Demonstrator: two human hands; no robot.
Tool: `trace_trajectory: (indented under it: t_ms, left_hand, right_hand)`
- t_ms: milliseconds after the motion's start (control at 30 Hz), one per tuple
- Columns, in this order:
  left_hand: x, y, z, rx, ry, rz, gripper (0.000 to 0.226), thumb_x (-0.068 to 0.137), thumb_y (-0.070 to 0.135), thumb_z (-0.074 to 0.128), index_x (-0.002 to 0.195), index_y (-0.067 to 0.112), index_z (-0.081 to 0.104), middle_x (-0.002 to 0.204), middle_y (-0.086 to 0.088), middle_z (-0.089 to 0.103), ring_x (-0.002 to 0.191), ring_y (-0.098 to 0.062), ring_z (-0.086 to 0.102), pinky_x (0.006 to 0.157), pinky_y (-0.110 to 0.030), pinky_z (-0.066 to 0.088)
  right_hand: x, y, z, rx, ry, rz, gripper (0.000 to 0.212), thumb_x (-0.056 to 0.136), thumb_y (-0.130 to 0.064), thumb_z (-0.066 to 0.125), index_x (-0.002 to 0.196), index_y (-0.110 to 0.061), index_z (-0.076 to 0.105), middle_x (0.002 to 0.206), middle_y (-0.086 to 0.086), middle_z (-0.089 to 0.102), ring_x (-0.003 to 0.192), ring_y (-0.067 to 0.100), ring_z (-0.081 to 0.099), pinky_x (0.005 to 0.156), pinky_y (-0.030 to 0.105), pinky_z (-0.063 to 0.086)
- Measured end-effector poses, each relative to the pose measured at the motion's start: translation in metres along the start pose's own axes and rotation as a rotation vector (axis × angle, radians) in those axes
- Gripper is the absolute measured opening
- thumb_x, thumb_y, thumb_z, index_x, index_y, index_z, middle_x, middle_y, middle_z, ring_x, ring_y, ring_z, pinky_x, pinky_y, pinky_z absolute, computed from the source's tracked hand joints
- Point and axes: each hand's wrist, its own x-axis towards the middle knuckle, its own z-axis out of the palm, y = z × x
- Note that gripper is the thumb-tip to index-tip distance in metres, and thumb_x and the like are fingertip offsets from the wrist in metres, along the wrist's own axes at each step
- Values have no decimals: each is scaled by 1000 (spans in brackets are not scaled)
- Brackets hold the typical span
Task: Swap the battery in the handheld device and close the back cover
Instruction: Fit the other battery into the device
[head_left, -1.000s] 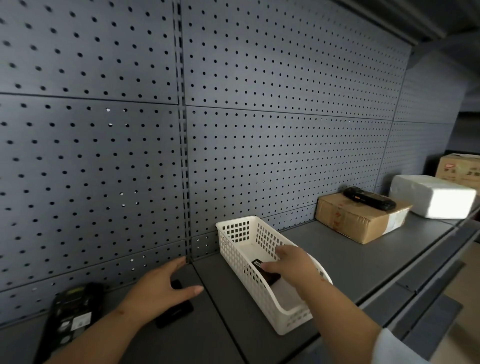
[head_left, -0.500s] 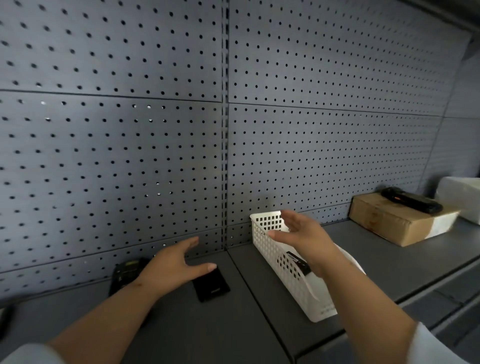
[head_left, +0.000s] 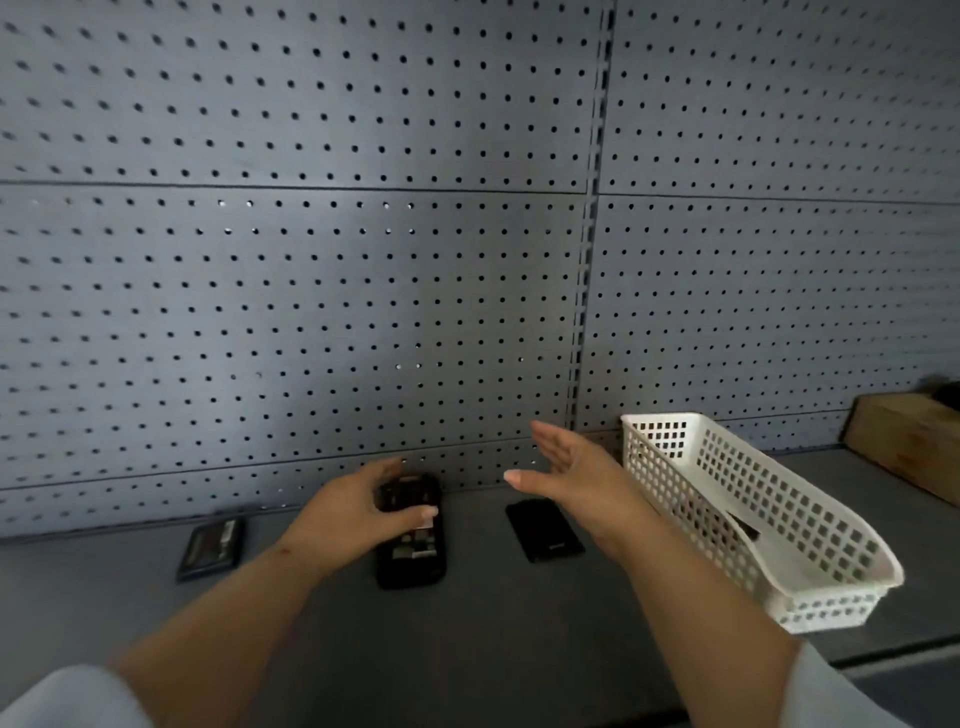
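A black handheld device (head_left: 413, 545) lies face down on the grey shelf with its back open and labels showing inside. My left hand (head_left: 353, 512) hovers open over its left upper part, fingers spread. A flat black back cover (head_left: 543, 530) lies just right of the device. My right hand (head_left: 571, 480) is open above that cover, palm facing left, holding nothing. A flat dark battery (head_left: 210, 550) with a label lies on the shelf to the left. Inside the white basket (head_left: 810, 525) a dark item (head_left: 743, 527) shows through the mesh.
A grey pegboard wall (head_left: 363, 260) backs the shelf (head_left: 467, 639). A brown cardboard box (head_left: 914, 441) stands at the far right with something black on top at the frame edge. The shelf's front edge runs along the lower right.
The view has swung left. My right hand left the basket empty and moved left over the back cover. My left hand shifted onto the device. The battery at left came into view.
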Motion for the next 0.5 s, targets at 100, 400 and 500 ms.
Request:
trace_trajectory:
  t_ms: [100, 400, 500]
  left_hand:
    - [-16, -17, -15, -3, 50, -45, 91, 65, 62, 64, 141, 24, 31, 144, 6, 42, 131, -13, 40, 104, -25, 32]
    - [-61, -61, -57, -19, 147, -200, 100, 54, 72, 64, 137, 23, 38, 140, 7, 48, 127, -12, 45, 107, -32, 38]
    - [-73, -74, -64, -23, 181, -231, 85, 65, 59, 69, 137, 25, 38, 140, 7, 48, 127, -13, 46, 105, -31, 39]
  right_hand:
    - [3, -2, 26, 9, -58, 4, 80, 76, -20, 74, 143, -20, 31, 152, -4, 32, 139, 10, 31, 111, 26, 26]
    - [10, -6, 101, 38, -190, 5, 79, 76, -19, 74, 142, -20, 31, 152, -3, 33, 139, 10, 31, 112, 28, 25]
    - [10, -7, 122, 50, -222, 2, 79, 75, -20, 75, 142, -20, 33, 152, -3, 33, 138, 10, 32, 109, 24, 25]
